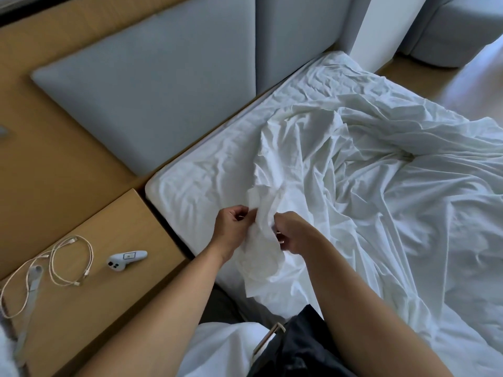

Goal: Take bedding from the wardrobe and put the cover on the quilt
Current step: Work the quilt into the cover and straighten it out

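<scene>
A crumpled white quilt cover (pixel 313 164) lies spread over the bed, bunched up toward the near left corner. My left hand (pixel 234 229) pinches an edge of the white cover near that corner. Just to its right, my right hand (pixel 292 232) grips the same bunch of fabric, fingers curled round it. A fold of the cover hangs down between and below the two hands. White bedding (pixel 435 213) covers the rest of the mattress; I cannot tell quilt from sheet there.
A wooden bedside table (pixel 114 229) stands left of the bed with coiled white cables (pixel 70 262) and a small white handheld device (pixel 126 259) on it. Grey padded headboard panels (pixel 152 91) line the wall behind. A grey seat (pixel 451 31) sits at far right.
</scene>
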A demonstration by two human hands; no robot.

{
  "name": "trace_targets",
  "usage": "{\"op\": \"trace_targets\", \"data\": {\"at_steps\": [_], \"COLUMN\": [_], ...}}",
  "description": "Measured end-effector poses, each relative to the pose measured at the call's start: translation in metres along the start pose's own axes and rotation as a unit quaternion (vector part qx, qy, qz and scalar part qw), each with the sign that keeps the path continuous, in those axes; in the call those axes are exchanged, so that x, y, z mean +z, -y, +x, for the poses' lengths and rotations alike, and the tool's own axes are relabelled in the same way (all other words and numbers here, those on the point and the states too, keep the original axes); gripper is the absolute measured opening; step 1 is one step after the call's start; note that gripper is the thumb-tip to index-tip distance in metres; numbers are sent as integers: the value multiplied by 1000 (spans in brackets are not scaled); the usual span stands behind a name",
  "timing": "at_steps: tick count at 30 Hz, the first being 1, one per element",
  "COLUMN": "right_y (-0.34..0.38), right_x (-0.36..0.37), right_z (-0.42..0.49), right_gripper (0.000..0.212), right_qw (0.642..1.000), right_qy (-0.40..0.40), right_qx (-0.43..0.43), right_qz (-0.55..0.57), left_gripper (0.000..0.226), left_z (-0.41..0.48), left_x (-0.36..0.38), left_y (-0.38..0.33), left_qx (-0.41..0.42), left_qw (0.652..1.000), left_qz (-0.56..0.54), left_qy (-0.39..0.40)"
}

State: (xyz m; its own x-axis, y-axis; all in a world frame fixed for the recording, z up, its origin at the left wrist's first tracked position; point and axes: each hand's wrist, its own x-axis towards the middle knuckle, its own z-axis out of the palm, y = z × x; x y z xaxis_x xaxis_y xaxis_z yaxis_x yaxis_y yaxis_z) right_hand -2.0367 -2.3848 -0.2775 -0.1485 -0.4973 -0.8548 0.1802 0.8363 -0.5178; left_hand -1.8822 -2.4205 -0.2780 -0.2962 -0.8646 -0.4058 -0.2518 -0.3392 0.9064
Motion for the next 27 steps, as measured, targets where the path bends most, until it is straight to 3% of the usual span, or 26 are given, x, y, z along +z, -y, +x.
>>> {"op": "trace_targets", "data": {"at_steps": [5,9,13,15,17,19,23,25,27], "right_y": [-5,1,-5,-8,-5,-6,-11,-9,-6], "right_x": [10,6,4,5,3,2,6,8,9], "right_z": [6,6,11,13,15,16,9,6,4], "right_gripper": [27,50,59,61,63,62,68,69,74], "right_qw": [990,957,955,954,955,956,950,941,928], "right_qy": [-93,-214,-198,-200,-199,-199,-209,-228,-263], "right_qx": [-109,-152,-171,-174,-184,-198,-232,-245,-245], "right_qz": [17,122,140,138,123,88,3,-50,-93], "left_gripper": [39,43,37,26,11,20,17,10,21], "left_z": [-5,-14,-27,-23,-17,-10,-1,3,4], "left_x": [-6,-22,-18,-16,-16,-14,-4,-1,-1], "left_y": [2,26,53,42,17,-4,-31,-34,-33], "left_qx": [82,179,158,116,14,-40,-18,-15,-1], "left_qw": [990,944,904,939,997,994,989,990,995], "left_qz": [111,275,391,318,65,-80,53,81,60], "left_qy": [-17,13,75,60,27,62,137,117,76]}}
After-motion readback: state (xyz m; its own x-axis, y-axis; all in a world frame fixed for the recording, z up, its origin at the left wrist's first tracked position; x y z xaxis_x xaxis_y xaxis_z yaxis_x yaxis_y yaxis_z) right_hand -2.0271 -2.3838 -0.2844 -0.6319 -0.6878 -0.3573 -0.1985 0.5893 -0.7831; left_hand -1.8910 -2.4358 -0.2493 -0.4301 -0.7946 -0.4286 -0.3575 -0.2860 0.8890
